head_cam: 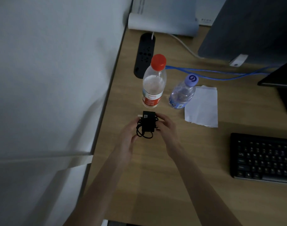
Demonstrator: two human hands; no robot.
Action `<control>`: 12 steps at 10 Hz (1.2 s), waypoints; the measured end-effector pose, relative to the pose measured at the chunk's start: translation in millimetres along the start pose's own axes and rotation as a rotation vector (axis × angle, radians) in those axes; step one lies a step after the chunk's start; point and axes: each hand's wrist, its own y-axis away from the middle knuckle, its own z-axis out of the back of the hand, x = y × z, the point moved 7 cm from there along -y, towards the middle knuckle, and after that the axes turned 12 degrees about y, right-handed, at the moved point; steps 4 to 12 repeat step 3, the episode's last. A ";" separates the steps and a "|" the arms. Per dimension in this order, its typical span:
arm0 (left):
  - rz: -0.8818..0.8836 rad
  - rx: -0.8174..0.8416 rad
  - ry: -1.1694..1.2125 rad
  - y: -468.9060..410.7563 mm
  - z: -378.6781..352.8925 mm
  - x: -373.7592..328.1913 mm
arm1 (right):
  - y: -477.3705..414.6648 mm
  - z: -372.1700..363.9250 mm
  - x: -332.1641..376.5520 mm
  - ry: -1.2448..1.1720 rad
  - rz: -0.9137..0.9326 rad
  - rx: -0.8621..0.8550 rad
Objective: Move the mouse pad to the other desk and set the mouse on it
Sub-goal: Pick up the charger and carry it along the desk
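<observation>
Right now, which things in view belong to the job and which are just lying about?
Job: none certain; both hands, left hand and right hand, hold a small black corded device. No mouse pad visible.

Lying about: red-capped bottle, blue-capped bottle, paper, keyboard, power strip.

The wooden table (pixel 155 176) carried a red-capped bottle (pixel 153 82) near centre, a blue-capped bottle (pixel 182 93) and white paper (pixel 203 108) toward two o'clock, a black power strip (pixel 144 54) at twelve, and a keyboard (pixel 261 157) at four.

We see two bottles (pixel 153 82) standing on the tabletop (pixel 155 176), paper (pixel 203 108) right of them, a keyboard (pixel 263 158) near right, a power strip (pixel 144 54) far behind.
</observation>
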 end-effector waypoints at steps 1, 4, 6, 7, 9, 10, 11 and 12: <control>0.055 0.015 -0.009 -5.6 0.9 10.7 | -5.4 -0.7 -7.5 0.003 -0.015 0.000; 0.056 0.031 -0.045 -8.7 2.5 17.5 | -10.8 -2.0 -14.1 0.013 -0.037 -0.006; 0.056 0.031 -0.045 -8.7 2.5 17.5 | -10.8 -2.0 -14.1 0.013 -0.037 -0.006; 0.056 0.031 -0.045 -8.7 2.5 17.5 | -10.8 -2.0 -14.1 0.013 -0.037 -0.006; 0.056 0.031 -0.045 -8.7 2.5 17.5 | -10.8 -2.0 -14.1 0.013 -0.037 -0.006; 0.056 0.031 -0.045 -8.7 2.5 17.5 | -10.8 -2.0 -14.1 0.013 -0.037 -0.006; 0.056 0.031 -0.045 -8.7 2.5 17.5 | -10.8 -2.0 -14.1 0.013 -0.037 -0.006; 0.056 0.031 -0.045 -8.7 2.5 17.5 | -10.8 -2.0 -14.1 0.013 -0.037 -0.006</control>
